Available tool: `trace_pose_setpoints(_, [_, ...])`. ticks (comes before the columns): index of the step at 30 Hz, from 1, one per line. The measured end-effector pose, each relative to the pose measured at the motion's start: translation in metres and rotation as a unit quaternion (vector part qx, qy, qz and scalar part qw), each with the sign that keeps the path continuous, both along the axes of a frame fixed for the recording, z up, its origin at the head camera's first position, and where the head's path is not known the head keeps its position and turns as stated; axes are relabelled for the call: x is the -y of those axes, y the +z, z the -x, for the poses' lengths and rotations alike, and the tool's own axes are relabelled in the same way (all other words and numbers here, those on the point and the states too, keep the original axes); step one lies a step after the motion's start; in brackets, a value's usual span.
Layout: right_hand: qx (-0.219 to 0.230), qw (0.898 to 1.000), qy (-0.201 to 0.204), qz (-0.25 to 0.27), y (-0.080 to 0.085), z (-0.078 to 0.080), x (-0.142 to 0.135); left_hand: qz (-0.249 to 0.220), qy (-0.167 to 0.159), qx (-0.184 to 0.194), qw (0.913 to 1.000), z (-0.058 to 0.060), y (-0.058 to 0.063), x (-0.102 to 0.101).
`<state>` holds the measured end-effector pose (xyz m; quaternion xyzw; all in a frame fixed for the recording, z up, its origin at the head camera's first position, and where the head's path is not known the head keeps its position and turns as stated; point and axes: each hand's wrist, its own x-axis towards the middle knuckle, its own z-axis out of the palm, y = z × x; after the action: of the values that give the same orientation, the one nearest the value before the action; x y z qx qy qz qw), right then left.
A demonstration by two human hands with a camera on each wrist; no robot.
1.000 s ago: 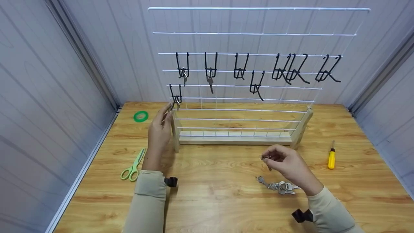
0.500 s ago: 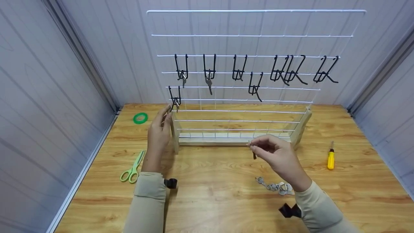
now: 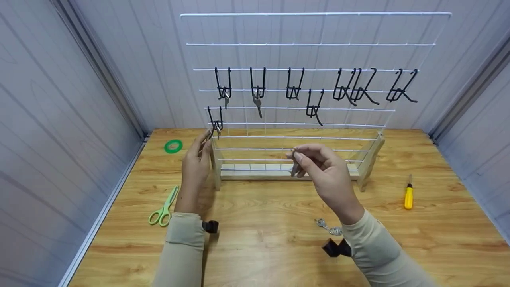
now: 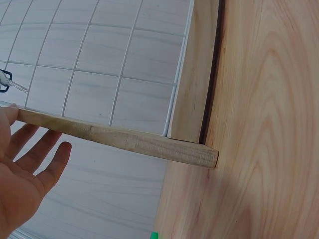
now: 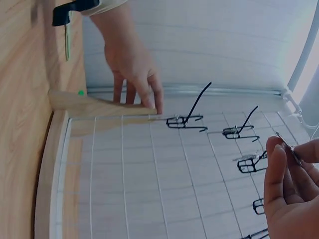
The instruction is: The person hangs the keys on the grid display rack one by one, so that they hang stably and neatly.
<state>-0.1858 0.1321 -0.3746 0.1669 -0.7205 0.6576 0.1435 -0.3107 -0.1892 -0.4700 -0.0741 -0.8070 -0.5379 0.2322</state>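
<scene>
My left hand (image 3: 195,161) holds the top end of the wooden side post (image 4: 134,139) of a white wire grid rack (image 3: 314,14); its other fingers are spread loosely. Thumb and fingers of my right hand (image 3: 328,175) pinch a key (image 3: 295,162) by its upper end, in front of the rack's lower wires. In the right wrist view the key (image 5: 288,148) shows only as a thin edge. Black wire hooks (image 3: 294,89) hang on the rack. Keys hang on several left hooks, one such key (image 3: 257,104) on the upper row. Loose keys (image 3: 330,228) lie on the table, partly hidden by my right arm.
Green scissors (image 3: 164,209) and a roll of green tape (image 3: 173,146) lie on the left of the wooden table (image 3: 255,255). On the right is a screwdriver with a yellow handle (image 3: 408,198). Pale panel walls (image 3: 36,151) enclose the table's back and sides.
My right hand has moved left and up with the key, from above the loose keys to in front of the rack. My left hand has stayed at the post.
</scene>
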Motion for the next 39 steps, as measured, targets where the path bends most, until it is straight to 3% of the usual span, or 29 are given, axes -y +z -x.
trace_pose_setpoints(12, [0.016,0.996,0.029,0.088,0.021,0.017,0.022,0.007,0.003,-0.004,1.0000,-0.001,-0.001,0.002])
trace_pose_setpoints(28, [-0.003,0.983,0.012,0.185,0.043,0.035,0.041,0.005,0.006,0.001,1.0000,-0.003,0.000,0.000])
trace_pose_setpoints(39, [-0.005,0.983,-0.011,0.185,0.055,0.045,0.040,0.006,0.004,0.012,0.9999,-0.002,0.001,0.000])
